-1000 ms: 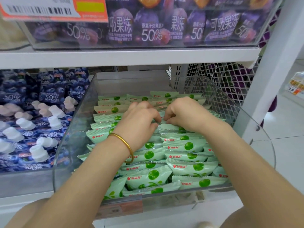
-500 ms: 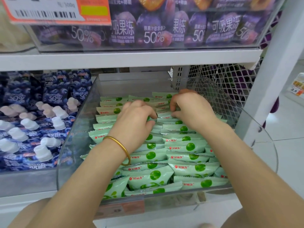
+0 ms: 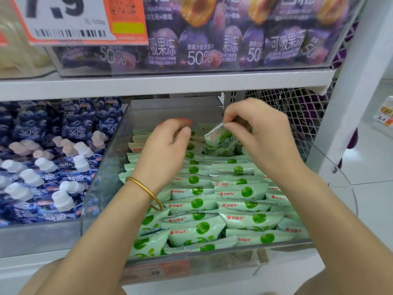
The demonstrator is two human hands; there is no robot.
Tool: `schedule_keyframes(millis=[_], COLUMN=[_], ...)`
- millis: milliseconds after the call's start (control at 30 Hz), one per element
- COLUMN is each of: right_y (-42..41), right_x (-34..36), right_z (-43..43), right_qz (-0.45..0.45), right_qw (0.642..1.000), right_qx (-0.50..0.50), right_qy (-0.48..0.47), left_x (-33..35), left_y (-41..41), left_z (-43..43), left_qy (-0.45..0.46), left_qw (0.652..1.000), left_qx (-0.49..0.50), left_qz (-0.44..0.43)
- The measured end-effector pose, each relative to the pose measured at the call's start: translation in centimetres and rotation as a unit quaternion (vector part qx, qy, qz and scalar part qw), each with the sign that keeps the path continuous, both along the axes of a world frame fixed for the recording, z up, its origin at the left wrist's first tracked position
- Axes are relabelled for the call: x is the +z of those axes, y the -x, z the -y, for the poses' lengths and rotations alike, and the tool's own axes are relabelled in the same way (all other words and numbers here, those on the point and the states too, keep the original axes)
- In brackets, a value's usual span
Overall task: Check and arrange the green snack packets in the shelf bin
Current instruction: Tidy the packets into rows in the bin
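1. Both hands reach into the clear bin [image 3: 102, 167] toward its far end.
2. Right hand [image 3: 261, 135] pinches the top edge of one green packet [image 3: 220, 138] between thumb and fingers, holding it tilted up above the far rows.
3. Left hand [image 3: 168, 145] hovers just left of that packet, fingers loosely curled and holding nothing; a gold bangle [image 3: 146, 191] sits on its wrist.
4. Remaining packets [image 3: 240, 192] fill the bin in overlapping rows, from near edge to far, most lying flat with the green dot facing up.
5. Left of the bin lie blue pouches [image 3: 42, 167] with white caps.
6. On the shelf above stand purple pouches [image 3: 202, 43], with a price tag [image 3: 70, 20] at far left.
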State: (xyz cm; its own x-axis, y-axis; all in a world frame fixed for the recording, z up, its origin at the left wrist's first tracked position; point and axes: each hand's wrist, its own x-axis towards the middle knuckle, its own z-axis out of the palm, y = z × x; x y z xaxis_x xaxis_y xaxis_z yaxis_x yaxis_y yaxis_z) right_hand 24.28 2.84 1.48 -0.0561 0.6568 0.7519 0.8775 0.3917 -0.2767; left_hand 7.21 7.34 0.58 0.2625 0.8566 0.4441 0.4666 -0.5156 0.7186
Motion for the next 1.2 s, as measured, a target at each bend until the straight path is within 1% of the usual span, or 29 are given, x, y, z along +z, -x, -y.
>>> schedule_keyframes(millis=[33,100,133,200,233,300,400,467,567,633,700,800,833,867,933,967,1000,1100,1200], right_y=[0.0,0.3,0.5,0.9,1.0,1.0,1.1,1.4,1.9,2.3,2.7,3.2,3.3,3.4,3.7,3.8,3.8,3.6,3.6], right_x=[0.2,0.4,0.5,0.4,0.4,0.1,-0.4,-0.6,-0.7,-0.7,-0.8,-1.1,-1.3,-1.5,-1.9,-2.1,-2.2,-2.4,-2.2], right_z=[0.3,0.9,1.1,1.4,1.4,1.1,0.7,0.6,0.6,0.6,0.7,1.2,1.4,1.6,1.6,1.6,1.5,1.3,1.4], right_qz=[-0.021,-0.103,-0.157,-0.251,-0.281,-0.311,-0.361,-0.401,-0.457,-0.479,-0.5,-0.52,-0.509,-0.485,-0.413,-0.387,-0.378,-0.398,-0.406], right_qw=[0.999,0.986,0.97,0.927,0.91,0.89,0.865,0.845,0.821,0.821,0.813,0.786,0.789,0.802,0.845,0.86,0.866,0.862,0.86], right_qx=[0.038,0.129,0.18,0.265,0.29,0.317,0.328,0.328,0.301,0.25,0.215,0.225,0.222,0.212,0.186,0.183,0.185,0.179,0.181], right_qy=[-0.005,0.018,0.042,0.085,0.096,0.103,0.119,0.133,0.164,0.183,0.208,0.245,0.262,0.278,0.286,0.279,0.271,0.257,0.249], left_x=[0.2,0.4,0.4,0.5,0.5,0.4,0.4,0.6,0.5,0.2,-0.1,-0.2,-0.3,-0.4,-0.5,-0.5,-0.4,-0.1,0.2], left_y=[0.1,0.2,0.3,0.6,0.8,1.2,2.0,2.4,2.8,3.0,3.1,3.2,3.3,3.3,3.3,3.3,3.4,3.8,4.4], left_z=[0.2,0.5,0.6,0.8,0.8,0.8,1.0,1.3,1.4,1.4,1.5,1.8,1.8,1.8,1.9,2.0,2.2,2.7,3.1], left_qy=[0.021,0.056,0.07,0.105,0.13,0.182,0.224,0.241,0.26,0.254,0.24,0.233,0.235,0.239,0.246,0.25,0.254,0.253,0.219], left_qw=[0.999,0.996,0.994,0.989,0.983,0.968,0.952,0.945,0.939,0.942,0.949,0.951,0.949,0.946,0.942,0.939,0.935,0.925,0.933], left_qx=[-0.015,-0.039,-0.045,-0.062,-0.079,-0.124,-0.179,-0.191,-0.16,-0.128,-0.101,-0.07,-0.061,-0.053,-0.047,-0.05,-0.058,-0.112,-0.173], left_qz=[0.026,0.057,0.067,0.089,0.104,0.124,0.109,0.111,0.159,0.178,0.18,0.192,0.202,0.211,0.224,0.231,0.24,0.262,0.225])
